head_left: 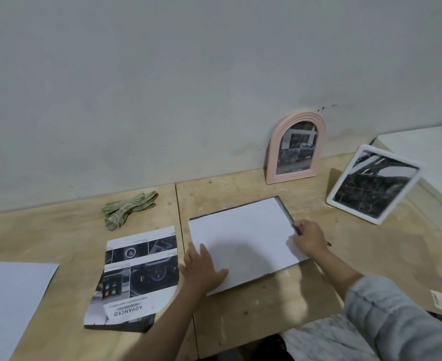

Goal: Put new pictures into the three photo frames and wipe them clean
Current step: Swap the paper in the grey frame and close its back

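My flat left hand point(201, 267) pins the light, flimsy white sheet point(240, 241); my right hand point(309, 237) pinches a pen point(296, 228) at its right edge.

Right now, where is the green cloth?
In the head view the green cloth lies bunched on the wooden table, left of centre near the wall, just beyond the printed car brochure and untouched by either hand.

Left hand point(203, 267) presses white sheet point(243, 241) flat; right hand point(309, 237) grips, perhaps, a pen point(296, 228).
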